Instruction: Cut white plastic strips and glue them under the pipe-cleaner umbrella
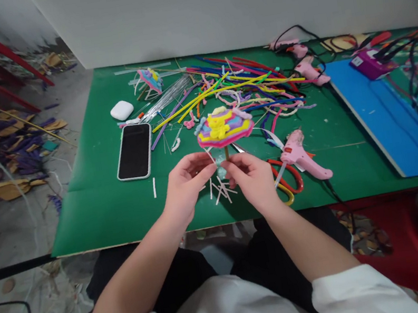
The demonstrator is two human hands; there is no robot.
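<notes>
A small craft piece [224, 127] made of pink, purple and yellow pipe cleaners stands on a thin stick above the green table [97, 207]. My right hand [251, 179] pinches the stick at its lower end, fingers closed. My left hand [187, 181] is beside it, fingers curled and pinching at something thin near the stick; I cannot make out what. Several short white sticks [220, 189] lie scattered on the table right under both hands.
A black phone [135, 150] and a white earbud case [121, 110] lie at the left. Loose colourful pipe cleaners [237, 87] fill the middle back. A pink glue gun [300, 154] and red-handled scissors [289, 180] lie right of my hands. A blue board [386, 116] lies far right.
</notes>
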